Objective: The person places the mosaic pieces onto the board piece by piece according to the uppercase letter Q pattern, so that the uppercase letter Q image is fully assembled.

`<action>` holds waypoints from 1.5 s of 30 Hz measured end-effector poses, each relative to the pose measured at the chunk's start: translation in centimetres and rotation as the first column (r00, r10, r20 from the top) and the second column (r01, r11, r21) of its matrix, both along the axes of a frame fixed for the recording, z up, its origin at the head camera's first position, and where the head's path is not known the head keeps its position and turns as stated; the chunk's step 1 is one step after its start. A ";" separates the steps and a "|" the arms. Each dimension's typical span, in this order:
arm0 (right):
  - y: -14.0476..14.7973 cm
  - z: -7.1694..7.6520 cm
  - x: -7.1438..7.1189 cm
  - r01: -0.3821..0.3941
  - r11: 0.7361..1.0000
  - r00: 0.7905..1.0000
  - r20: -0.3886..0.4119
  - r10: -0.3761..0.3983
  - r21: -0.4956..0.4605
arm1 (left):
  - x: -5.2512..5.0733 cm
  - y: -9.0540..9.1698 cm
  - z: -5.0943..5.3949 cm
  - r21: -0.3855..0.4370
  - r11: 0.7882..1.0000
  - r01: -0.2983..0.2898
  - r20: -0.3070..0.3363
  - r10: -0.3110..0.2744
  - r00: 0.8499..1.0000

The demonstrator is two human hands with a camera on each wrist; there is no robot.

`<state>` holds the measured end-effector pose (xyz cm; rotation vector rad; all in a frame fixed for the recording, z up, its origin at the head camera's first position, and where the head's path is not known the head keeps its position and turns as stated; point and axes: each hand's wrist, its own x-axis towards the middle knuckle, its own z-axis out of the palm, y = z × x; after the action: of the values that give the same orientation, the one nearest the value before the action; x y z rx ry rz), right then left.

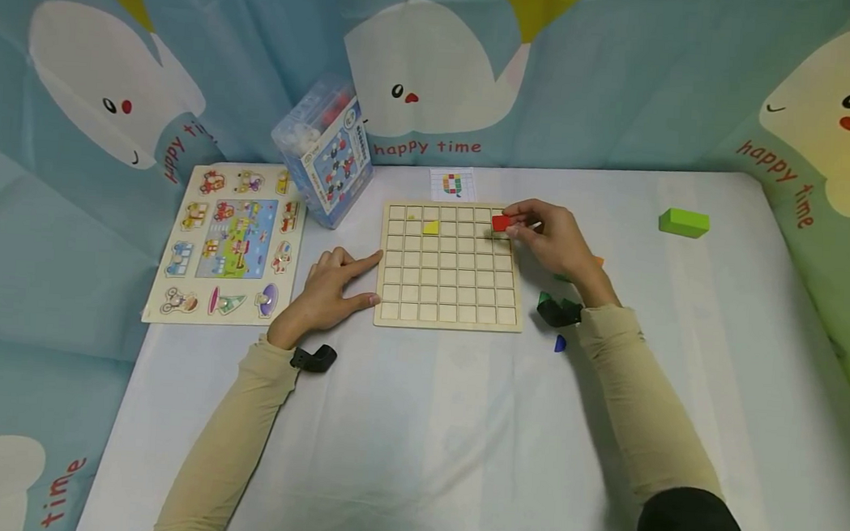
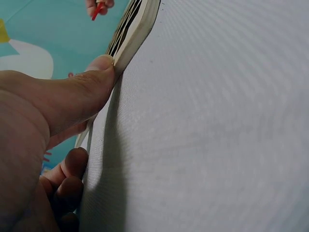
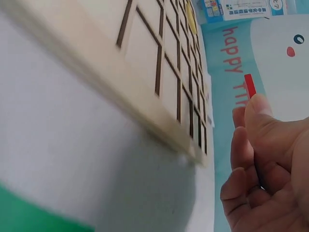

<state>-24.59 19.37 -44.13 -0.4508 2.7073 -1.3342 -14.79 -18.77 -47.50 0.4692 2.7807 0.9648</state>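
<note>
Between the thumb and fingers of my right hand (image 1: 552, 239) is a thin red square tile (image 1: 500, 223), pinched above the upper right corner of a wooden grid board (image 1: 447, 327). The right wrist view shows the red tile (image 3: 250, 85) edge-on, off the board. My left hand (image 1: 327, 289) rests by the board's left side, its thumb and forefinger extended and touching that edge. In the left wrist view the thumb (image 2: 79, 94) presses against the board's side. A yellow tile (image 1: 430, 228) lies in an upper cell, with a tiny yellow bit (image 1: 411, 217) near it.
Behind the board lies a card with a coloured pattern (image 1: 452, 185). At left are a picture puzzle board (image 1: 169, 262) and a clear plastic box (image 1: 332, 158). Near my right wrist lie a blue half-round piece (image 1: 561, 344) and a green piece (image 1: 543, 297). A green block (image 1: 684, 223) sits far right.
</note>
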 end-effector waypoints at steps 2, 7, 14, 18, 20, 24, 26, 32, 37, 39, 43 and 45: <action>-0.4 0.0 -0.1 -0.003 1.000 1.000 0.000 0.003 -0.007 | 0.0 0.0 0.0 0.001 1.000 0.001 0.000 -0.001 1.000; -1.4 0.2 -0.4 -0.016 1.000 1.000 -0.002 0.016 -0.022 | 0.0 0.0 -0.1 0.008 1.000 0.005 -0.001 -0.005 1.000; -2.4 0.5 -0.6 -0.028 1.000 0.999 -0.035 0.028 -0.008 | 0.0 0.0 0.1 0.004 1.000 0.005 0.002 -0.005 1.000; -2.9 0.3 -0.8 -0.036 0.999 0.999 -0.032 0.036 -0.002 | 0.0 -0.1 0.1 -0.002 1.000 0.003 0.005 -0.003 1.000; -3.1 0.1 -1.0 -0.050 0.999 0.998 -0.037 0.050 0.003 | 0.0 0.0 0.2 -0.002 1.000 0.006 0.005 -0.006 1.000; -3.6 -0.2 -1.2 -0.066 0.998 0.997 -0.030 0.066 0.009 | 0.0 0.0 0.3 0.000 1.000 0.010 0.004 -0.010 1.000; -3.8 -0.2 -1.2 -0.068 0.998 0.998 -0.017 0.068 0.009 | 0.0 0.0 0.3 0.000 1.000 0.010 0.002 -0.010 1.000; -4.7 -0.2 -1.3 -0.085 0.996 0.996 0.013 0.085 0.000 | -0.1 0.0 0.1 0.001 1.000 0.008 0.003 -0.008 1.000; -5.3 -0.3 -1.5 -0.104 0.995 0.994 0.024 0.104 0.004 | -0.1 0.0 0.2 0.004 1.000 0.006 0.006 -0.006 1.000; -5.4 -0.4 -1.7 -0.113 0.994 0.993 0.025 0.113 0.005 | 0.0 0.1 0.2 0.004 1.000 0.006 0.006 -0.006 1.000; -5.6 -0.5 -1.8 -0.132 0.991 0.991 0.028 0.132 -0.010 | 0.0 0.0 0.2 0.007 1.000 0.008 0.006 -0.008 1.000; -5.7 -0.6 -1.9 -0.137 0.990 0.990 0.028 0.138 -0.010 | 0.0 -0.1 0.1 0.007 1.000 0.009 0.002 -0.009 1.000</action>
<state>-26.53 13.68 -44.70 -0.6020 2.5956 -1.3052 -14.84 -18.83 -47.41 0.4805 2.7718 0.9729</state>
